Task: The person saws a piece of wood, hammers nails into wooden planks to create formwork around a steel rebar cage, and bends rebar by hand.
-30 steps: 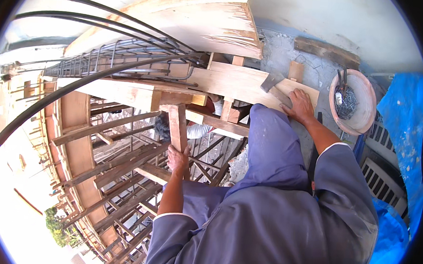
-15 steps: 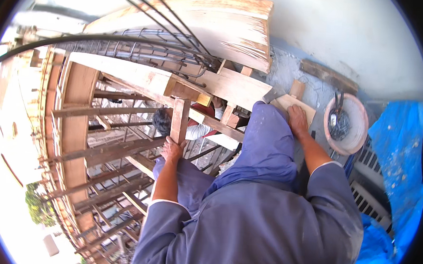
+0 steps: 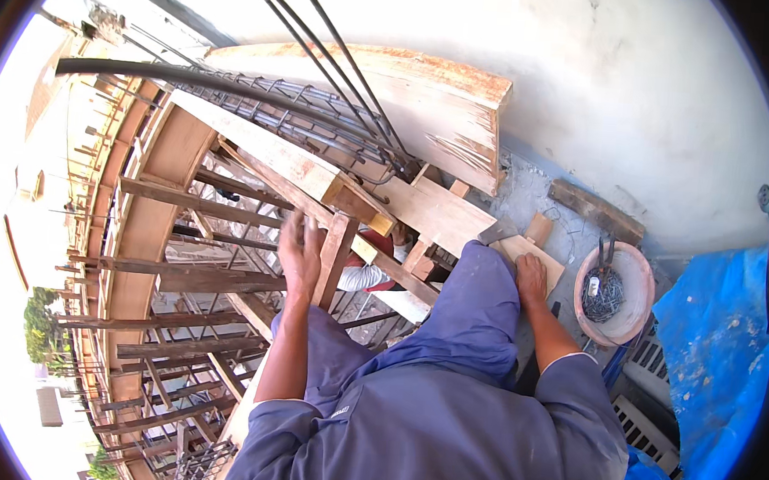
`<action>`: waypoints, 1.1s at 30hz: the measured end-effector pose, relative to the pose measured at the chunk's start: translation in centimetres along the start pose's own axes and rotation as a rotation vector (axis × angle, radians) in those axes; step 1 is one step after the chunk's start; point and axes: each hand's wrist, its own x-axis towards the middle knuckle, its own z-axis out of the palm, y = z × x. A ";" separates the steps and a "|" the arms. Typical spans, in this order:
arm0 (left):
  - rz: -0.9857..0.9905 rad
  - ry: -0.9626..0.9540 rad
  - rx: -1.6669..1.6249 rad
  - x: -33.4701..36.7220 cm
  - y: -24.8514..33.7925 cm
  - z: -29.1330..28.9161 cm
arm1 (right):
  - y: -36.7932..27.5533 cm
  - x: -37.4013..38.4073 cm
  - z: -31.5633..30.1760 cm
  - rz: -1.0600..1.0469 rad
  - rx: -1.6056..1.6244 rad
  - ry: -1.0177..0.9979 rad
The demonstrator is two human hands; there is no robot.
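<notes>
My left hand (image 3: 300,251) is raised just left of a short wooden post (image 3: 335,259), off the wood, its fingers extended and somewhat blurred. Palm down, my right hand (image 3: 531,278) rests on the near edge of a small pale board (image 3: 548,265), fingers stretched over it. Right of that hand stands a pinkish bucket (image 3: 650,296) holding a tangle of nails or wire pieces (image 3: 604,297) and dark-handled pliers (image 3: 606,258). Ahead of my knee lies a pale plank (image 3: 435,212) beside a thick timber beam (image 3: 258,144).
Below the beam, a co-worker's pale sleeve (image 3: 363,278) shows among the timbers, mostly hidden. A rebar cage (image 3: 304,107) and dark cables (image 3: 335,39) lie ahead. Timber struts (image 3: 215,280) span an open drop at left. A blue tarp (image 3: 713,339) hangs at right.
My left hand has let go of the wooden post's near end and risen beside it. My right hand stays on the small board. The view has shifted, with more wall showing.
</notes>
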 end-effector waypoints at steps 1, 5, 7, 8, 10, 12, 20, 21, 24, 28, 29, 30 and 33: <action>0.152 0.022 0.009 1.6 4.9 -1.2 | 0.0 0.0 -0.3 -0.003 -0.023 -0.007; 0.417 0.010 -0.354 6.9 15.8 0.4 | -0.8 0.6 -0.8 0.027 0.011 -0.029; 0.524 -0.050 -0.564 9.4 18.0 2.5 | -1.4 0.6 -1.0 -0.021 0.031 0.008; 0.524 0.029 -0.619 10.4 19.0 3.9 | -1.5 0.8 -1.0 -0.015 0.037 0.004; 0.494 0.036 -0.690 11.6 21.1 6.8 | -1.2 0.9 -0.9 -0.046 0.085 0.055; 0.476 0.044 -0.531 13.3 23.5 8.5 | -1.1 0.8 -0.9 -0.039 0.090 0.053; 0.480 0.352 -0.411 22.7 25.6 12.7 | -1.1 0.7 -1.6 -0.035 0.095 0.021; 0.480 0.364 -0.382 23.7 25.7 13.0 | -0.9 0.6 -1.5 -0.014 0.083 0.014; 0.476 0.443 -0.258 28.0 24.0 13.2 | -1.4 0.8 -1.5 -0.012 0.088 0.011; 0.380 0.654 -0.054 34.2 22.1 13.6 | -1.5 1.2 -1.1 -0.022 0.084 0.007; 0.277 0.652 -0.113 34.0 22.6 14.2 | -1.0 1.0 -1.1 -0.006 0.077 0.005; 0.066 0.583 -0.294 32.6 24.2 13.8 | -0.6 0.9 -1.6 0.009 0.077 -0.003; -0.184 0.656 -0.057 34.1 26.4 14.1 | -0.9 1.1 -1.7 0.000 0.100 -0.011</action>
